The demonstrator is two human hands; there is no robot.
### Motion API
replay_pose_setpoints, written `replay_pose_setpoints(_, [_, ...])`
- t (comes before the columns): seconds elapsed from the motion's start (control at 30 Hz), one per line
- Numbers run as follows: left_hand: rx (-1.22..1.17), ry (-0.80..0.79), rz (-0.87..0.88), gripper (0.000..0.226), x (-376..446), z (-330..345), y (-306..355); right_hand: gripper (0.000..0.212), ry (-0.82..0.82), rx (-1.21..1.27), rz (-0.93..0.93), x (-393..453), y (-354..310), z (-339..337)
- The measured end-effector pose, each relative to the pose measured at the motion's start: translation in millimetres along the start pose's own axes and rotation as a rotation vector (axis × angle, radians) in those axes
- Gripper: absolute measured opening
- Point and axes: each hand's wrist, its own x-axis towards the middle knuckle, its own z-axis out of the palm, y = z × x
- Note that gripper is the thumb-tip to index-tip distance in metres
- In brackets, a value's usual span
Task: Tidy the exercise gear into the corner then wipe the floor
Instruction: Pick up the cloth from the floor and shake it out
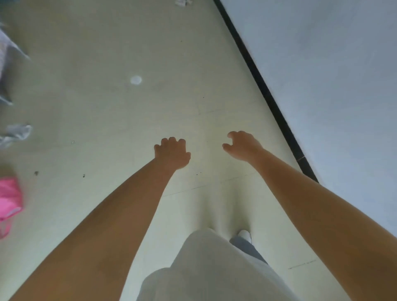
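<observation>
Both empty, left hand [171, 153] and right hand [241, 145] reach over floor [107, 96].

One view only, head-mounted, looking steeply down and forward along both outstretched arms to the pale floor [103, 90]. The wall [333, 75] with its dark skirting strip [266, 94] runs diagonally on the right, near. Edges are blurred.

Floor ahead: bare pale floor [103, 71] is seen in front of both hands.
Right side: passage is closed off by a wall [322, 75] with a black skirting strip [261, 86].
Left edge: blurred grey items [15, 134] and a pink item [8, 199] are found.
Mid-floor: one small white disc [136, 80] is noted.
Far edge: white scraps [182, 2].
</observation>
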Motion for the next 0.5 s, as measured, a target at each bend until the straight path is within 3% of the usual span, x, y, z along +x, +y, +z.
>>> replay_pose_setpoints(0.27, [-0.097, -0.079, -0.106, 0.053, 104, -26, -94, 0.058, -0.131, -0.053, -0.137, 131, -103, -1])
replay_pose_setpoints(0.5, [-0.158, -0.137, -0.157, 0.054, 240, -89, -162, 0.06, -0.24, -0.054, -0.125, 283, -166, -40])
